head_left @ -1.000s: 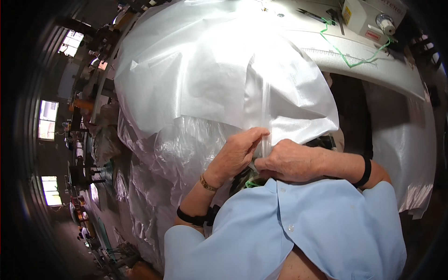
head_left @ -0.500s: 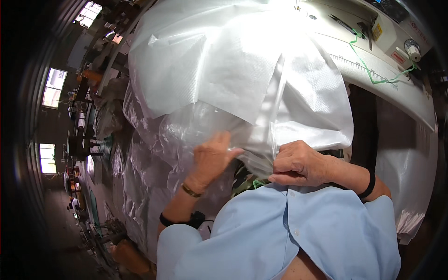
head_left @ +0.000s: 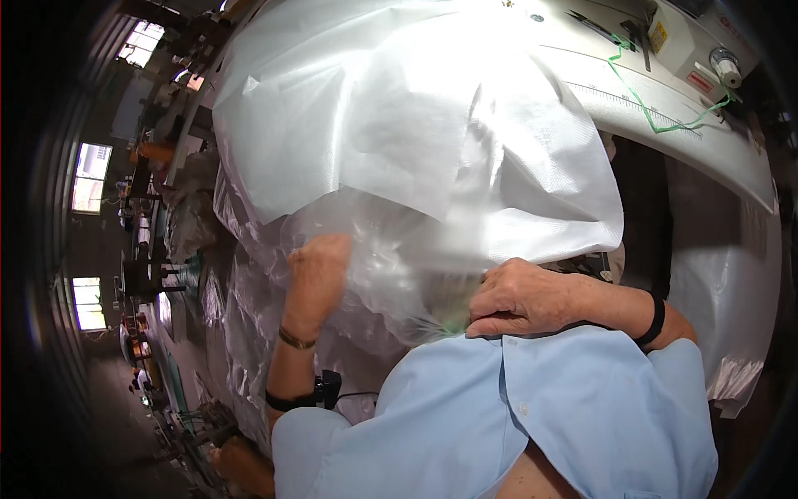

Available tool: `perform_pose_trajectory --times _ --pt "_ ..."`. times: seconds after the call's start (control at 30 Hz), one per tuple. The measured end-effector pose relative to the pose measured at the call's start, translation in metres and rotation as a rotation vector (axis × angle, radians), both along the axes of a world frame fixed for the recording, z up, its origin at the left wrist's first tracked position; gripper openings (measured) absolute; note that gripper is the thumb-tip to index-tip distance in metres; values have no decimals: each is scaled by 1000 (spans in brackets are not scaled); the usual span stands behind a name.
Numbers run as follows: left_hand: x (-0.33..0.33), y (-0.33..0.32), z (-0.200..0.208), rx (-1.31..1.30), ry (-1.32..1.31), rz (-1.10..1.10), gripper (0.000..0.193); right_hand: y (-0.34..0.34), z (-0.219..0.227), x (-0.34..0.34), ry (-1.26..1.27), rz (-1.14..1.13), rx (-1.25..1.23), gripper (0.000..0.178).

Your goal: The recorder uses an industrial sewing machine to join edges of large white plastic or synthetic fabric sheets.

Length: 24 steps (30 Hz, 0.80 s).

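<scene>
The white woven sheet (head_left: pixel 391 133) spreads across the upper middle of my view, broad and bulging, with a faint ribbed weave, soft creases, and a glare at 12 o'clock that washes out its detail. Under its near edge I see clear film (head_left: pixel 374 266), thin, shiny and crumpled, falling in loose folds toward 7 o'clock and blurring where it runs between the two grips. From the right grip (head_left: pixel 517 297), the sheet lies at about 11 o'clock, its lower right edge just beside the knuckles, and the film reaches that grip from 9 o'clock. I read those fingers as curled in and pinching the film's edge, close to the front of the blue shirt (head_left: pixel 449 391). From the left grip (head_left: pixel 318 270), the sheet sits at 1 o'clock and the film at 3 o'clock; the fingers there look curled, but the blur is such that I cannot tell whether they pinch anything. Out at 2 o'clock, the pale bench (head_left: pixel 731 162) carries a white machine (head_left: pixel 686 50) and a loose green cord (head_left: pixel 636 96).
</scene>
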<state>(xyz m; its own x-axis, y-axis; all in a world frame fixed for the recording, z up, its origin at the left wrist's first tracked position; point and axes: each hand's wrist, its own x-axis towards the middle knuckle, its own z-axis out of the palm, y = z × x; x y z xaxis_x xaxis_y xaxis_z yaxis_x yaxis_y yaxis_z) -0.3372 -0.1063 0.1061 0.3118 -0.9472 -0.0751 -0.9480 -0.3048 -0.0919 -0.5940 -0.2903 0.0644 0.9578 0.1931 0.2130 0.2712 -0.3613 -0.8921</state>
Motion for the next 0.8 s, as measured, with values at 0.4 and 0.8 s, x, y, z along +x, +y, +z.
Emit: perform_pose_trajectory --times 0.4,0.8 --pt "-69 -90 -15 -551 -210 -404 66 -11 34 2 -248 -132 -304 32" --pt "-40 -103 -24 -680 146 -306 28 -16 38 32 41 -108 -731 27"
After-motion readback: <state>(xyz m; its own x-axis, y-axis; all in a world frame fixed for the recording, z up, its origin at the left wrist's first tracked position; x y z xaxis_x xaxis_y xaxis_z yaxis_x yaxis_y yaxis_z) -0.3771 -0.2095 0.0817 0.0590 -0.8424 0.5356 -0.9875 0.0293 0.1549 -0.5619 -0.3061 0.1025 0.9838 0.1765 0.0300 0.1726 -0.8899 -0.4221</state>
